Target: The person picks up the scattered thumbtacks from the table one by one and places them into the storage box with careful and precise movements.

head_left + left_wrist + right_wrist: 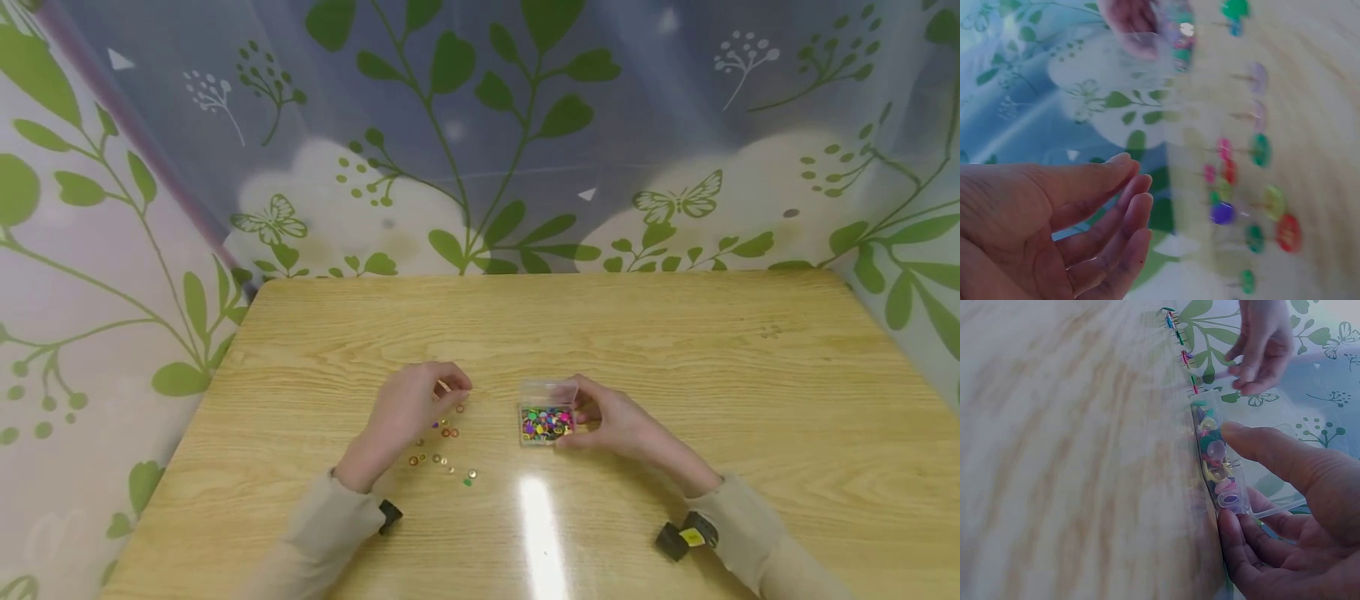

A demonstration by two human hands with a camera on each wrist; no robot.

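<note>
My left hand (408, 408) hovers over loose thumbtacks (447, 432) scattered on the table. Its thumb and forefinger tips come close together, and the other fingers bend loosely; no thumbtack shows between them in the left wrist view. With thumb and fingers my right hand (615, 423) grips the right side of a small clear plastic box (1219, 459). The box's hinged lid (547, 392) stands raised at the back. Inside lies a heap of colourful thumbtacks (543, 425). In the left wrist view, several loose ones, such as a purple thumbtack (1222, 213), rest beyond the fingertips.
The wooden tabletop (675, 333) runs back to a wall covering (480, 150) with a leaf and butterfly print. A dark band with a small device (672, 541) sits on the right wrist, and another device (390, 517) on the left.
</note>
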